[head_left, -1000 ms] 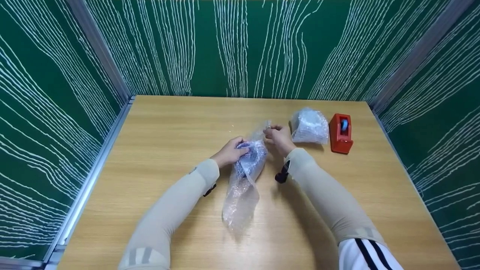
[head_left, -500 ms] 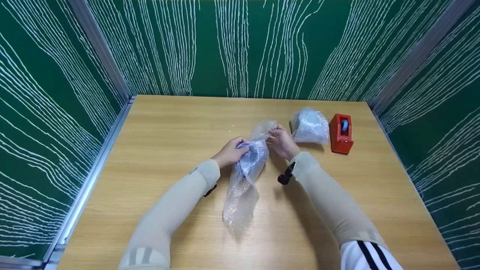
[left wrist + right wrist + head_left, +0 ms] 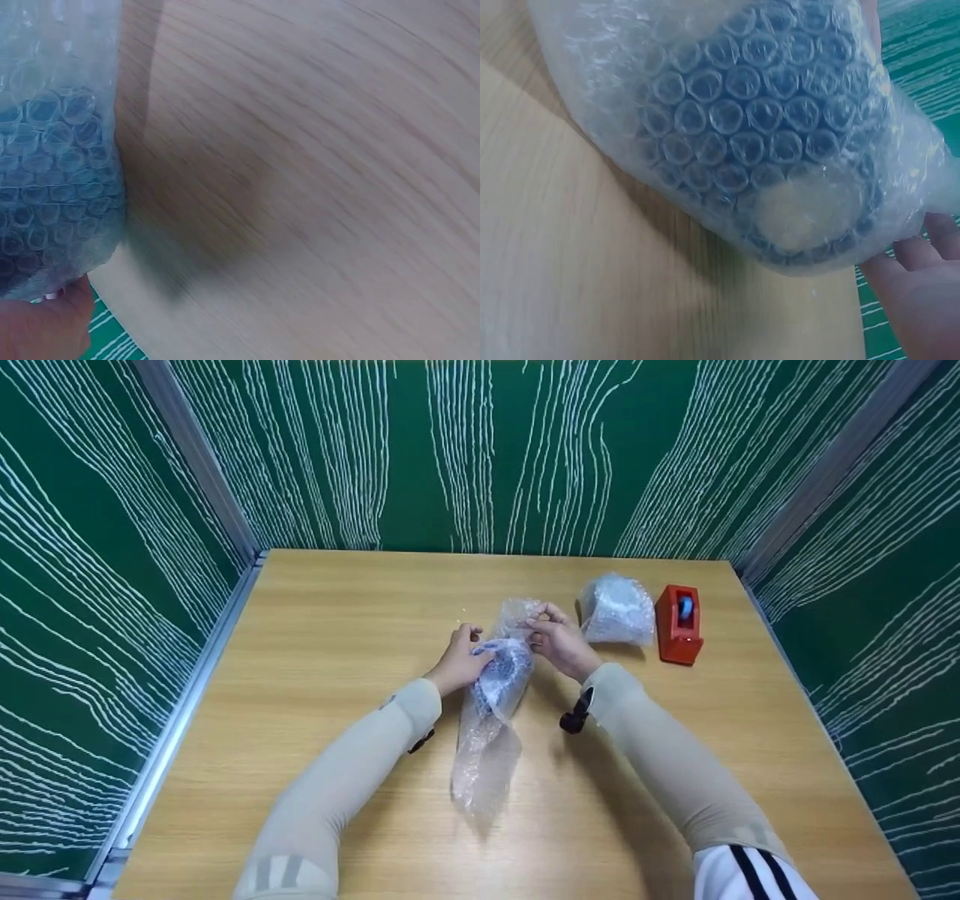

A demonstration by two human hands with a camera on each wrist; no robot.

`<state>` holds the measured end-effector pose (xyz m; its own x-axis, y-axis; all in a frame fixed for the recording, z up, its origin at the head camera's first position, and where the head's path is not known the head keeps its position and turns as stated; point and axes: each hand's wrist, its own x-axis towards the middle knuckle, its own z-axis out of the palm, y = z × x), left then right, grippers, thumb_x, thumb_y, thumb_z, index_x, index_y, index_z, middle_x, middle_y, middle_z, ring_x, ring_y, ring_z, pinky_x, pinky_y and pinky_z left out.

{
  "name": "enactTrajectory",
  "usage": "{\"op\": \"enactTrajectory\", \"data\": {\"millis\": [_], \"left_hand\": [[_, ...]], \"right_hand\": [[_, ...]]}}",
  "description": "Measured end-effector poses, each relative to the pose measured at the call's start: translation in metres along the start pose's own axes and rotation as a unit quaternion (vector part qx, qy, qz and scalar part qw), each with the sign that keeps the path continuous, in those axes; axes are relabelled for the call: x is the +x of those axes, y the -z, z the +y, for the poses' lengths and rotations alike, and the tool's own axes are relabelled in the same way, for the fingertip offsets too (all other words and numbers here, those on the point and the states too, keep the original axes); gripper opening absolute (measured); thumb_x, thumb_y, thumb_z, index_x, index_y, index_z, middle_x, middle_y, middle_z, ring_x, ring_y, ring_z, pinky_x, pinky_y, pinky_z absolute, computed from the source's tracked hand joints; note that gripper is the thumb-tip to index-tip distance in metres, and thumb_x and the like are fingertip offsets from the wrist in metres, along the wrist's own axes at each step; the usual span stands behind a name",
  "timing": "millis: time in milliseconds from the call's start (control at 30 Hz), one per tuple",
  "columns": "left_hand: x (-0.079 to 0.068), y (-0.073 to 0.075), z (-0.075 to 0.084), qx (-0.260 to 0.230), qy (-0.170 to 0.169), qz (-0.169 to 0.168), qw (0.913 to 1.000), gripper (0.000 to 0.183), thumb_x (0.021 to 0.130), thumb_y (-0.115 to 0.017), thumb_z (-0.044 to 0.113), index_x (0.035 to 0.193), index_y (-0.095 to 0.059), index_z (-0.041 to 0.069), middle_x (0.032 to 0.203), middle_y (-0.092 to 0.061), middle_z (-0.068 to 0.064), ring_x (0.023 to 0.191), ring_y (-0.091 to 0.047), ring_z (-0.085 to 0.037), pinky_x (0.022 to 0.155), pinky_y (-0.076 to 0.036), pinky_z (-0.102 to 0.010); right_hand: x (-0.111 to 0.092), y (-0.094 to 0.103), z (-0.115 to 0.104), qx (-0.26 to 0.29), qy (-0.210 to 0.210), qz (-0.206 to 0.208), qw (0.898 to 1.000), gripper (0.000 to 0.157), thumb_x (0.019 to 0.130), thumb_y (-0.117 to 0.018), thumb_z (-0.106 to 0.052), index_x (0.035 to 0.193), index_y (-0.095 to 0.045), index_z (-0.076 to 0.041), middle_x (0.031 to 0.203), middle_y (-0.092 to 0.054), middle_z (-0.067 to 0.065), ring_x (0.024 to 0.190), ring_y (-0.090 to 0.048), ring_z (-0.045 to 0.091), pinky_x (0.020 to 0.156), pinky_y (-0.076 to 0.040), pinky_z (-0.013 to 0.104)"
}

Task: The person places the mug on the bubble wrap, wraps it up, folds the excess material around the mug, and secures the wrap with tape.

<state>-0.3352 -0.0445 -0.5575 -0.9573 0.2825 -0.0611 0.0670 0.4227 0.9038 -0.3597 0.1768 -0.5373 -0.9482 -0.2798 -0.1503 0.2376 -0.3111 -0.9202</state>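
Observation:
A bluish object wrapped in bubble wrap (image 3: 504, 673) is held off the table between my hands; its exact kind is hidden by the wrap. My left hand (image 3: 456, 664) grips its left side, thumb on top. In the right wrist view, the wrapped object (image 3: 735, 112) shows a pale round patch at its lower end. My right hand (image 3: 562, 643) pinches the loose far end of the bubble wrap (image 3: 516, 613). Another length of wrap hangs down toward me. In the left wrist view, part of my left hand (image 3: 45, 326) shows under the wrapped object (image 3: 56, 202).
A second bubble-wrapped bundle (image 3: 618, 611) sits at the back right of the wooden table (image 3: 360, 607). Beside it stands a red tape dispenser (image 3: 679, 643) with a blue roll. Green walls (image 3: 409, 457) with white streaks enclose the table's back and sides.
My right hand has drawn the far flap of bubble wrap out wider and shifted its fingers along it. The left hand's fingers have lifted slightly at the far side while its thumb stays on the bundle.

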Motion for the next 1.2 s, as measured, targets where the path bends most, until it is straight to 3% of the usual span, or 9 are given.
{"op": "enactTrajectory", "data": {"millis": [167,333,433,567,667,767,900,1033,1200], "left_hand": [[0.001,0.0,0.002,-0.007,-0.002,-0.014,0.9999,0.063,0.11,-0.057,0.012,0.166,-0.031,0.001,0.17,-0.038,-0.023,0.163,-0.032,-0.037,0.137,-0.025,-0.048],[0.003,-0.001,-0.002,-0.012,-0.019,-0.01,0.9997,0.05,0.108,-0.059,0.009,0.156,-0.048,0.002,0.155,-0.057,-0.022,0.153,-0.047,-0.037,0.132,-0.035,-0.048],[0.003,-0.002,-0.002,-0.012,-0.031,0.002,0.9994,0.037,0.106,-0.062,0.007,0.142,-0.056,0.0,0.147,-0.061,-0.023,0.146,-0.052,-0.038,0.129,-0.039,-0.049],[0.001,-0.001,0.002,-0.018,-0.035,0.014,0.9991,0.022,0.104,-0.065,0.007,0.125,-0.058,0.0,0.143,-0.061,-0.022,0.144,-0.053,-0.038,0.129,-0.039,-0.051],[0.0,-0.001,0.004,-0.021,-0.032,0.021,0.999,0.018,0.104,-0.067,0.009,0.119,-0.059,0.002,0.141,-0.063,-0.021,0.143,-0.054,-0.039,0.128,-0.04,-0.052],[0.0,-0.001,0.005,-0.022,-0.032,0.027,0.9989,0.018,0.105,-0.068,0.01,0.119,-0.061,0.003,0.14,-0.065,-0.02,0.14,-0.057,-0.039,0.127,-0.041,-0.051],[0.001,-0.003,0.003,-0.036,-0.032,0.032,0.9983,0.019,0.104,-0.067,0.008,0.121,-0.061,0.002,0.138,-0.065,-0.02,0.137,-0.058,-0.038,0.125,-0.044,-0.05],[0.0,-0.001,0.001,-0.054,-0.025,0.014,0.9981,0.025,0.103,-0.066,0.006,0.127,-0.062,0.002,0.143,-0.062,-0.019,0.134,-0.06,-0.035,0.12,-0.049,-0.046],[-0.001,0.01,0.001,-0.075,-0.019,-0.036,0.9964,0.045,0.102,-0.063,0.002,0.146,-0.059,0.002,0.154,-0.057,-0.023,0.131,-0.064,-0.04,0.111,-0.058,-0.047]], "right_hand": [[-0.005,-0.002,-0.001,-0.05,0.025,-0.034,0.998,0.02,0.107,-0.051,0.001,0.105,-0.058,-0.017,0.104,-0.068,-0.003,0.092,-0.065,0.014,0.081,-0.053,0.027],[-0.009,-0.001,-0.004,-0.133,0.044,-0.056,0.989,0.02,0.105,-0.053,0.003,0.101,-0.058,-0.017,0.111,-0.067,-0.003,0.106,-0.065,0.015,0.094,-0.055,0.028],[-0.012,-0.001,-0.007,-0.225,0.066,-0.062,0.97,0.015,0.105,-0.058,0.0,0.1,-0.058,-0.014,0.109,-0.067,-0.003,0.109,-0.064,0.015,0.098,-0.053,0.03],[-0.018,-0.004,-0.01,-0.325,0.108,-0.071,0.937,0.005,0.105,-0.063,-0.003,0.101,-0.061,-0.007,0.102,-0.065,0.001,0.101,-0.062,0.018,0.091,-0.052,0.029],[-0.024,-0.006,-0.008,-0.346,0.126,-0.083,0.926,0.004,0.104,-0.064,0.001,0.101,-0.063,-0.002,0.105,-0.07,0.011,0.1,-0.065,0.024,0.089,-0.055,0.032],[-0.029,-0.006,-0.004,-0.357,0.139,-0.096,0.919,0.006,0.101,-0.065,0.006,0.099,-0.064,0.001,0.124,-0.075,0.022,0.119,-0.07,0.034,0.107,-0.058,0.043],[-0.032,-0.008,0.004,-0.378,0.171,-0.105,0.904,0.011,0.095,-0.069,0.011,0.099,-0.06,0.006,0.132,-0.071,0.03,0.135,-0.063,0.047,0.127,-0.041,0.061],[-0.034,-0.009,0.013,-0.388,0.194,-0.099,0.896,0.027,0.091,-0.074,0.014,0.112,-0.057,0.01,0.124,-0.068,0.033,0.128,-0.064,0.05,0.126,-0.04,0.063],[-0.036,-0.009,0.019,-0.398,0.197,-0.083,0.892,0.046,0.09,-0.077,0.012,0.132,-0.06,0.012,0.133,-0.069,0.031,0.13,-0.065,0.049,0.124,-0.044,0.061]]}}
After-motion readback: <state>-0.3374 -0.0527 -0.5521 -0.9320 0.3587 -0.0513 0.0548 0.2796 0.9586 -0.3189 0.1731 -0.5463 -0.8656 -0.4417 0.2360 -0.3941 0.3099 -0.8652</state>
